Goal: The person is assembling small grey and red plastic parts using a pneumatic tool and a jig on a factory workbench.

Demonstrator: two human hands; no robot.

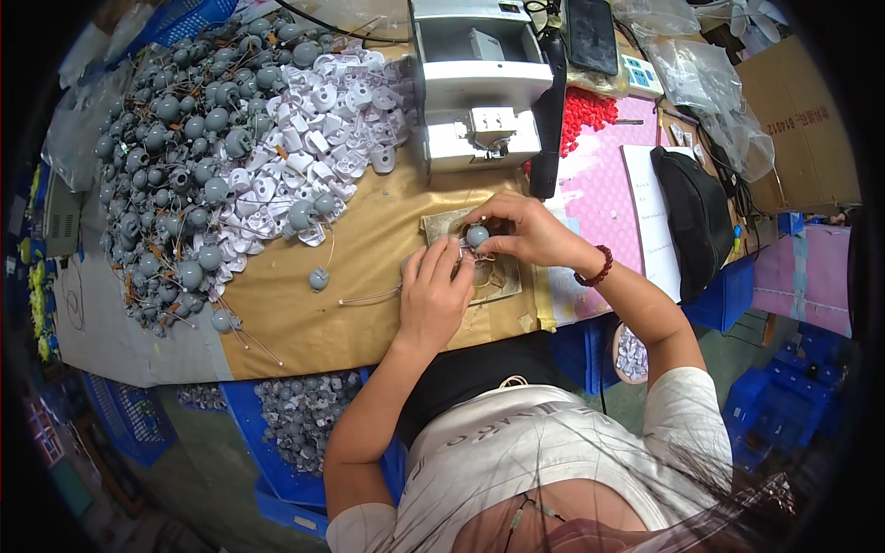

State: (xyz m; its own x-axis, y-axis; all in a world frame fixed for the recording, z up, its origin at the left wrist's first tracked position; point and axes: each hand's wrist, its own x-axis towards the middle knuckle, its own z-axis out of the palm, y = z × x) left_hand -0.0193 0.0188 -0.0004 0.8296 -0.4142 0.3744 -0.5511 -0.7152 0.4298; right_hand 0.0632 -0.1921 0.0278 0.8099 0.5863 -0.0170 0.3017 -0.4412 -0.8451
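The room is a cluttered workshop, with a carton (800, 120) at the far right and a table (295, 346) covered in brown sheeting. A big heap of grey balls (175, 115), many trailing wires, fills the table's left side, and a pile of white caps (318, 124) lies against its right edge. One loose ball (318, 278) sits apart on the sheeting. At the back middle stands a metal machine (442, 158), with red bits (585, 115) and a phone (591, 37) to its right; nearer on that side are a pink mat (590, 217), a paper (651, 226) and a black pouch (690, 221). Below the table, a blue crate (245, 410) holds more grey pieces. The person's hands meet in front of the machine, over a small board (506, 284). Between them is a grey ball (477, 236), pinched by the thumb and forefinger of the right hand (535, 232), which wears a dark red bracelet (604, 265). The left hand (433, 293) has its bent fingertips just beside the ball's left; whether they grip anything cannot be told. A pale wire (369, 299) sticks out leftward from beside that hand.
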